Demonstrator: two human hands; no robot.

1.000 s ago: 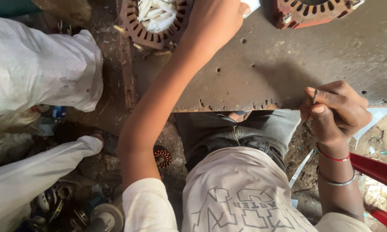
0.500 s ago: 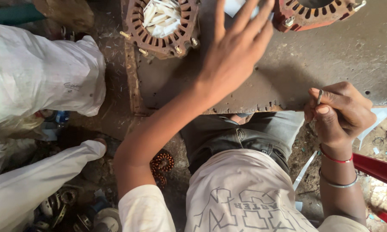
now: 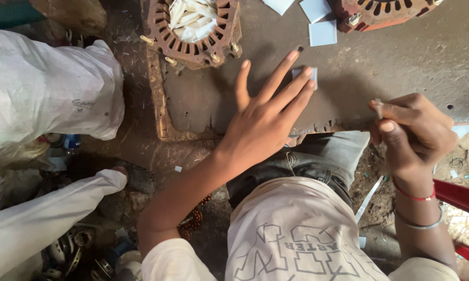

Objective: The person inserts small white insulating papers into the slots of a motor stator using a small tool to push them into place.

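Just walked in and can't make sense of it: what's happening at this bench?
A person sits at a worn metal worktable. Their left hand lies spread flat, fingers pressing a small pale paper piece. The right hand pinches a thin stick-like tool at the table's edge. A rusty slotted motor stator, filled with pale strips, stands beyond.

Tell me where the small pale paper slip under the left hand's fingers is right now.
In the head view the paper slip lies on the metal plate, centre-right, pinned beneath the left hand, below two loose slips.
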